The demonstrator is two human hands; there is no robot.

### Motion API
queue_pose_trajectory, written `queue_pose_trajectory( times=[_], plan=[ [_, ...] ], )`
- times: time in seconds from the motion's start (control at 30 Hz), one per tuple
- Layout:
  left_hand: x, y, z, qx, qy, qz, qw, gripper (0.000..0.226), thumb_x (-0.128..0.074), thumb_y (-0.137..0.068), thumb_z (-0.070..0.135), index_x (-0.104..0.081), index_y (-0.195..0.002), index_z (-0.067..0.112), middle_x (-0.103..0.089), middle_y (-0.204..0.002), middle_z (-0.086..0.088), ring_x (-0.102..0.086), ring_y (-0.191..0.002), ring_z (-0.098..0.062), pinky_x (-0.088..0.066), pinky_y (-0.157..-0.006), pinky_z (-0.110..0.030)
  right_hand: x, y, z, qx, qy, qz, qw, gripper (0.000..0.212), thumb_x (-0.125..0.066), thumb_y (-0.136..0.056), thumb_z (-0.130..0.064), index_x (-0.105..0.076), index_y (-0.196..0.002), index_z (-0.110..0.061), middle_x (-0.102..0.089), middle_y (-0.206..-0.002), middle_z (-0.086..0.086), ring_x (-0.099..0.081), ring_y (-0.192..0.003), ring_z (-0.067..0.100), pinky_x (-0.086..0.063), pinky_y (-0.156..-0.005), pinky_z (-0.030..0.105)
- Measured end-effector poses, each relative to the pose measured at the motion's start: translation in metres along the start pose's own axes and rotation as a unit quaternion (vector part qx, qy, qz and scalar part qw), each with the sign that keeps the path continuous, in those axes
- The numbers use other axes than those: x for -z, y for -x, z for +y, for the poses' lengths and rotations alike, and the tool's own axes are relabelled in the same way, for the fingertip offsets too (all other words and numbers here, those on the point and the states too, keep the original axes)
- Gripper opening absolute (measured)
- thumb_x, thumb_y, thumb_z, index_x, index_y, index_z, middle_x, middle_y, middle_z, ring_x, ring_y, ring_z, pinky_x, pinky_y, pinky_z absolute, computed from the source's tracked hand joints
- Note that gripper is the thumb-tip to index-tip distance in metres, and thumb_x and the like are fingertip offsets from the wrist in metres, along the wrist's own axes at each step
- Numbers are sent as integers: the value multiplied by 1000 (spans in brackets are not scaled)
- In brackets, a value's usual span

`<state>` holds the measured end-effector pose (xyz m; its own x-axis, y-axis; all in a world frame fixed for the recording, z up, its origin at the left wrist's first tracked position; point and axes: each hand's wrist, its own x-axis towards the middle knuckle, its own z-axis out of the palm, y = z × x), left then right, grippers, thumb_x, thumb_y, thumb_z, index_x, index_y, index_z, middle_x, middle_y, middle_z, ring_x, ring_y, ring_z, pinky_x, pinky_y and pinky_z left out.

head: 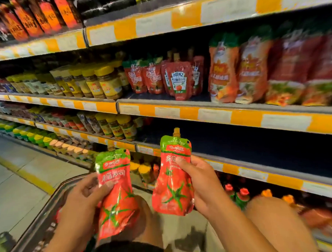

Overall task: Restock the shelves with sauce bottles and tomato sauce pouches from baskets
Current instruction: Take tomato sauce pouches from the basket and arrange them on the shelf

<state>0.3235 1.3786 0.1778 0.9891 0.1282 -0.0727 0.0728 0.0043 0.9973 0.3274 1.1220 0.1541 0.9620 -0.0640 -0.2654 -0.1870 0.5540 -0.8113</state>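
The left hand (84, 194) grips one tomato sauce pouch (116, 191) by its left edge, thumb across the front. Just to its right, the right hand (199, 183) holds a second pouch (173, 178) upright by its right edge, thumb on its label, spout level with the front lip of the bare shelf (256, 156). More pouches (146, 77) stand on the shelf above.

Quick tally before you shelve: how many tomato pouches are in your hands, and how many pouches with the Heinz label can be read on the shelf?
Green-topped tomato pouches held: 2, one gripped by the left hand at, one by the right hand at.
Pouches with a readable Heinz label on the shelf: 1.
Total: 3.
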Motion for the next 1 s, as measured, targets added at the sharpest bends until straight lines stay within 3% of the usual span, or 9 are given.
queue_pose_trajectory(
  times=[0.07,0.17,0.27,0.47,0.63,0.77,0.87,0.97,1.0],
  plan=[
    [-37,3,-2,35,2,-67,997,74,-98,-43,42,-76,-110,19,-76,-104,-24,-74,-84,-41,-58,-88,-58,32,17,-11,21,4,31,999,22,-69,-95,-15,-72,-114,-5,-77,-105,20,-75,-96,38,-61,-82,48],
    [-92,10,-9,61,10,-126,990,54,-91,-64,23,-74,-114,15,-75,-107,-27,-74,-84,-42,-61,-78,-53,79,45,-27,45,3,92,995,21,-69,-95,-14,-72,-112,-3,-76,-105,24,-71,-102,45,-57,-91,56],
    [-142,20,-14,89,3,-187,978,33,-74,-82,9,-72,-115,8,-74,-106,-29,-73,-83,-42,-61,-77,-49,125,76,-42,61,-14,145,987,21,-68,-95,-17,-72,-112,-6,-76,-105,22,-75,-95,38,-58,-90,53],
    [-220,46,-21,138,-36,-287,947,28,-70,-90,18,-70,-117,10,-76,-106,-22,-75,-91,-44,-60,-77,-47,208,134,-52,82,-42,244,965,26,-68,-96,-23,-71,-119,-13,-77,-108,15,-76,-99,31,-60,-85,45],
    [-279,66,-33,197,-30,-344,918,21,-68,-89,14,-72,-105,1,-75,-98,-26,-75,-76,-36,-63,-63,-40,260,159,-50,108,-113,324,933,29,-71,-91,-19,-71,-117,-6,-76,-108,19,-76,-94,31,-62,-74,39],
    [-327,72,-49,255,-6,-366,895,49,-73,-80,20,-63,-120,-6,-70,-109,-28,-69,-91,-40,-60,-81,-51,297,164,-59,155,-126,380,903,19,-70,-94,-13,-71,-110,-5,-77,-103,20,-77,-82,27,-61,-71,38],
    [-364,74,-59,252,-1,-387,887,45,-69,-79,16,-62,-120,-2,-73,-91,-23,-74,-78,-34,-64,-65,-46,324,159,-75,197,-103,412,883,13,-69,-94,-9,-72,-106,-7,-78,-94,14,-76,-76,22,-60,-66,34],
    [-397,76,-72,244,7,-387,889,55,-71,-86,17,-57,-136,-2,-68,-123,-31,-67,-114,-46,-55,-93,-68,351,148,-94,229,-62,434,869,22,-72,-93,-9,-71,-114,-3,-77,-101,18,-75,-85,30,-62,-75,42],
    [-408,75,-78,236,11,-380,894,57,-75,-84,20,-58,-136,2,-68,-127,-28,-65,-118,-47,-55,-92,-69,361,145,-101,237,-49,442,864,23,-73,-92,-9,-71,-114,-2,-77,-102,19,-75,-87,31,-63,-77,43]
  ],
)
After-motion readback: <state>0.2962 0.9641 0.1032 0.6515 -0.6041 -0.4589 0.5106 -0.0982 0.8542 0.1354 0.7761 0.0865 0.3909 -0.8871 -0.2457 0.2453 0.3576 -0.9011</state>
